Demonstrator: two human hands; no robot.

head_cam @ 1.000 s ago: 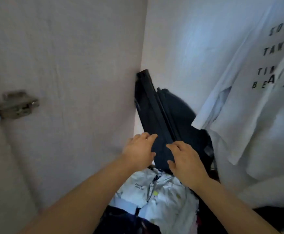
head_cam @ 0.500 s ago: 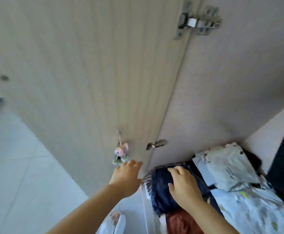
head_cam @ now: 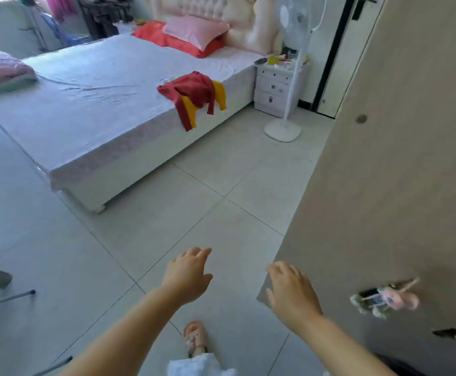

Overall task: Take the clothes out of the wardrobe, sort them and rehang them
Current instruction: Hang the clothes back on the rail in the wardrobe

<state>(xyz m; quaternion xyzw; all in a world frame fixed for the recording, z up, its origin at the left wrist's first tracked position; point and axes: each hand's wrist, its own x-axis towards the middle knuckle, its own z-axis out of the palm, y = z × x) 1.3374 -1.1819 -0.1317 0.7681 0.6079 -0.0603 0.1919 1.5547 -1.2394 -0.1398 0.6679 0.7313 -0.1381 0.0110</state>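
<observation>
Both hands are empty right now. Left hand (head_cam: 187, 275) and right hand (head_cam: 293, 290) are held out low with fingers loosely spread, nothing pinched or held, only floor tile under them. The right hand is up against the bottom corner of the wardrobe door (head_cam: 384, 185); can't tell if it's actually touching.

The only clothes I can be sure of are a red and yellow garment (head_cam: 194, 93), well ahead of both hands, draped over the near edge of the bed (head_cam: 99, 109) with sleeves dangling off the side. Far ahead-left of the left hand is a pink bundle (head_cam: 1, 69), maybe clothes, can't say.

My guess is the red piece is light, soft and totally floppy, so yanking a sleeve would just wad it up. Pinching both shoulders or the collar should let it hang flat, ready for a hanger.
</observation>
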